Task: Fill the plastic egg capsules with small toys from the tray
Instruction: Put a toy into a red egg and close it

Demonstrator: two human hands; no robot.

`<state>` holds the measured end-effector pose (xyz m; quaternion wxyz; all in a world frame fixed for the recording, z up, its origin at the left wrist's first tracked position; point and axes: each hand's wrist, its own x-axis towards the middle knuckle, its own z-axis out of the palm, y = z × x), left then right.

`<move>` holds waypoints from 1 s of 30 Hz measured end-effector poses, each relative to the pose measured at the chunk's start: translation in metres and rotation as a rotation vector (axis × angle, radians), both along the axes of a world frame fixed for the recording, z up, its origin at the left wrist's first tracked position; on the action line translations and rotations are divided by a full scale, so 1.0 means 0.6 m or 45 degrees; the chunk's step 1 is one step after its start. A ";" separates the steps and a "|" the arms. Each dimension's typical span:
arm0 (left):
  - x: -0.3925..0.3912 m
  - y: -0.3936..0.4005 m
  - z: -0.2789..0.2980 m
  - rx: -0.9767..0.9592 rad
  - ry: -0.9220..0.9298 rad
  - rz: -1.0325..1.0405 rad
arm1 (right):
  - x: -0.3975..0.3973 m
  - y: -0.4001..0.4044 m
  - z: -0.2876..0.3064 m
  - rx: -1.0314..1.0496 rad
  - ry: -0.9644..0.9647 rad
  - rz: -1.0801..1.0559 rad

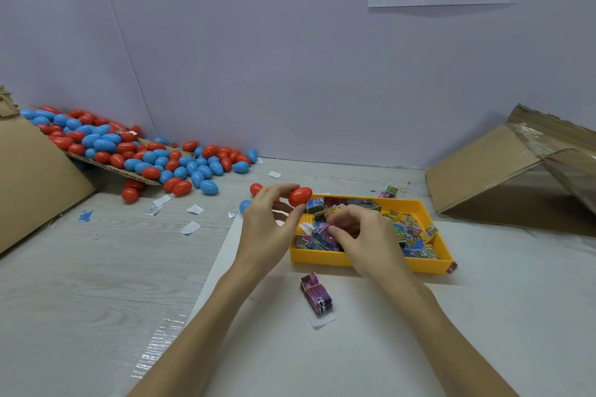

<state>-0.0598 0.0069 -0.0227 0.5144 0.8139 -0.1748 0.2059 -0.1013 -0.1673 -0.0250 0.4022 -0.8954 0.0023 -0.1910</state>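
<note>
Above the yellow tray's (pixel 371 263) left rim, the left hand (pixel 267 229) pinches a red egg (pixel 300 196); the right hand (pixel 361 235) grasps a purple packet (pixel 324 234) inside the tray.

Red egg capsule (pixel 300 196) was closed, tilted, held up over the far-left corner of the yellow tray (pixel 371 259). Tray sat on the bench, rectangular, shallow, packed with small wrapped toys (pixel 409 237) in mixed colours. Purple toy packet (pixel 325 234) lay at the tray's left side. Pile of red and blue egg capsules (pixel 145 155) lay far left, closed, spilling off cardboard.
</note>
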 end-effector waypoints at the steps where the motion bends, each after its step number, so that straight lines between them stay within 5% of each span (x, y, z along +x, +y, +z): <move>1: 0.000 0.000 -0.001 0.005 0.001 -0.002 | 0.000 0.000 -0.001 -0.014 -0.005 -0.006; 8: 0.000 0.000 0.002 -0.022 0.048 -0.008 | -0.002 0.001 0.001 0.055 -0.130 -0.049; 18: -0.012 -0.003 0.012 -0.140 0.184 -0.147 | -0.003 -0.012 0.015 0.827 0.018 0.036; 30: -0.021 -0.009 0.013 -0.197 0.313 -0.398 | -0.006 -0.010 0.020 0.865 -0.068 0.008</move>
